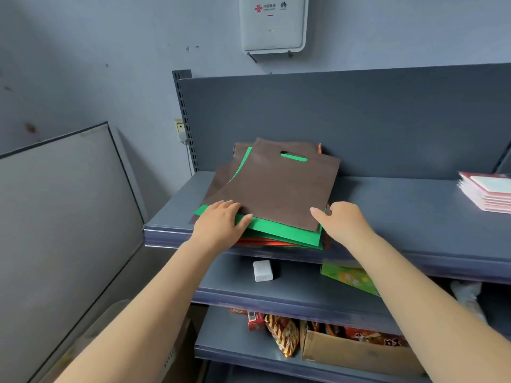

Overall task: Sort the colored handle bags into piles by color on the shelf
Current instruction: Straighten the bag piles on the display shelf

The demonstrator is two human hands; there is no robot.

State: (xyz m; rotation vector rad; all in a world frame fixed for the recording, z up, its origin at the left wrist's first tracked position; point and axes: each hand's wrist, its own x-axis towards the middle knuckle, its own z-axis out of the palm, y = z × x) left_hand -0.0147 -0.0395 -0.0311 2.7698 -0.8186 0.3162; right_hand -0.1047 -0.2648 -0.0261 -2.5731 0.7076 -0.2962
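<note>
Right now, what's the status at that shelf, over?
Left hand resting flat on the stack's near left corner, right hand at its near right corner. Brown bag on top, green bag under it, red ones lowest. Still one mixed pile. Nothing in the way.

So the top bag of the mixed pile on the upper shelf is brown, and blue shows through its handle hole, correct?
Not blue. In the head view, green shows through the handle hole of the flat brown handle bag, from the green bag beneath. The rest is right.
</note>
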